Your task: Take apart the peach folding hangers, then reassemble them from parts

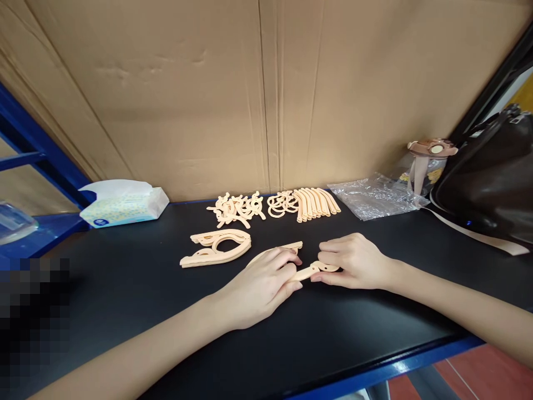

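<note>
My left hand is closed around a peach-coloured folding hanger, whose far arm sticks out beyond the fingers. My right hand pinches a small curved hook piece, its end meeting the tip of the near hanger arm. The fingers cover much of both parts. Left of my hands lie folded hangers, stacked flat. Farther back are a loose heap of hook pieces, some thin ring-shaped pieces and a row of curved hanger arms.
The black table has a blue front edge. A tissue pack stands at back left. Toward the back right are a clear plastic bag, a strapped bottle and a dark bag. Cardboard forms the back wall.
</note>
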`<state>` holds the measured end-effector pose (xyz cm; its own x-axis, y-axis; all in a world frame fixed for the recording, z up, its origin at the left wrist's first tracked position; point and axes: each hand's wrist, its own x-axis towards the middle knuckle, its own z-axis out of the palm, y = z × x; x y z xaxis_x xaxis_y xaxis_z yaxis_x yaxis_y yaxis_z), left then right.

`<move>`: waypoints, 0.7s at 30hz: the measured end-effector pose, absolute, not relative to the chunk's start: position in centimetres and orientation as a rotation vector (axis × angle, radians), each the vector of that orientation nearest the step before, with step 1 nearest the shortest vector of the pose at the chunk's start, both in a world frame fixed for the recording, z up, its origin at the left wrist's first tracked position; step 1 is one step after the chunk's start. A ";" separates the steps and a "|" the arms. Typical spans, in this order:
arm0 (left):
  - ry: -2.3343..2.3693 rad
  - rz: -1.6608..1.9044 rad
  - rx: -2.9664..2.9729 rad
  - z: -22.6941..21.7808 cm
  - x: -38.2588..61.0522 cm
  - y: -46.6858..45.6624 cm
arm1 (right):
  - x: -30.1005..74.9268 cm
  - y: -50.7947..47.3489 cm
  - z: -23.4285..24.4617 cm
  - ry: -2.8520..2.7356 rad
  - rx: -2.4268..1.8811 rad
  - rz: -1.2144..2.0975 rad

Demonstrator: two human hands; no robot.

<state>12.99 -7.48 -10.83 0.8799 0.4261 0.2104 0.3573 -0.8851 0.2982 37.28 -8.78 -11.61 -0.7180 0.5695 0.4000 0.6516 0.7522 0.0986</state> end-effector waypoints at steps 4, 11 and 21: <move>0.600 0.384 2.802 -10.8 13.0 -7.5 | 37.3 -8.8 -11.7 -2.606 -0.936 -0.326; 0.601 0.395 2.788 -10.6 13.1 -7.6 | 37.2 -9.0 -11.5 -2.600 -0.931 -0.309; 0.600 0.405 2.786 -10.6 13.1 -7.6 | 37.1 -9.1 -11.4 -2.600 -0.913 -0.355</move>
<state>13.09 -7.58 -10.61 0.8757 0.4331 0.2135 0.3599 -0.8803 0.3091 37.13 -9.11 -11.37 -0.7258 0.5495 0.4138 0.6404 0.7594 0.1148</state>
